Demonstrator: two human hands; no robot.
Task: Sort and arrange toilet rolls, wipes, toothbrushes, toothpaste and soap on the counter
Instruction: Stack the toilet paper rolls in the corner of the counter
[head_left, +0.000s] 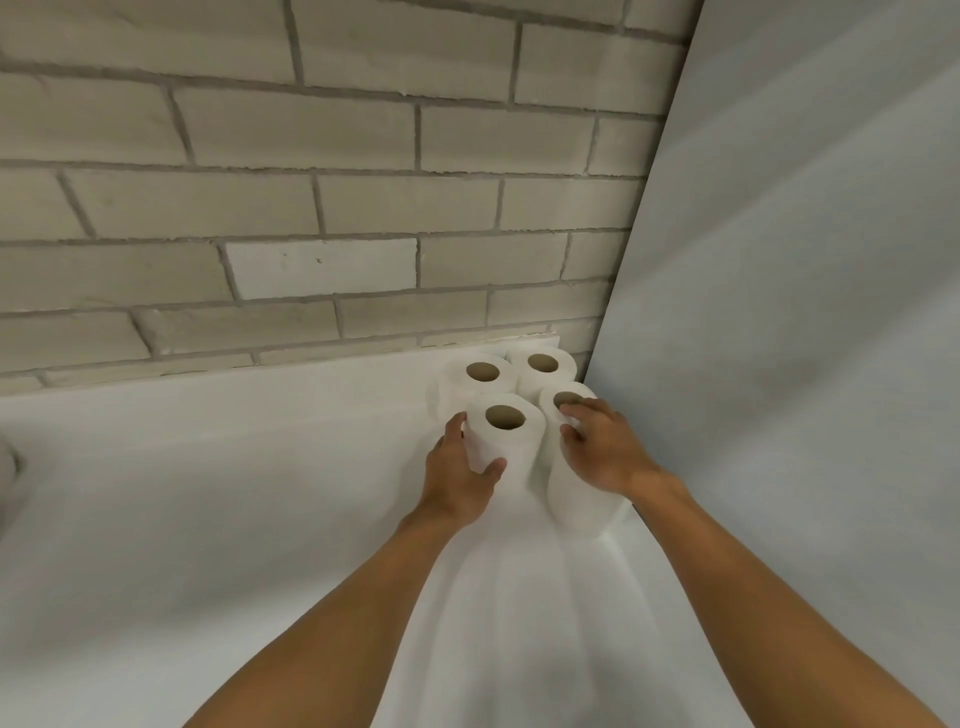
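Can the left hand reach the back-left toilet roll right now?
Probably yes, once it lets go: the left hand grips the front-left toilet roll, but the back-left toilet roll has open counter to its left.

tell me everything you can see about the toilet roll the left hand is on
The white paper toilet roll at the front left stands upright on the white counter, brown cardboard core facing up. It looks full and unwrapped. The left hand grips its side, thumb at the near side, fingers farther back. It sits close beside the front right roll, which the right hand holds, in a block of four rolls.
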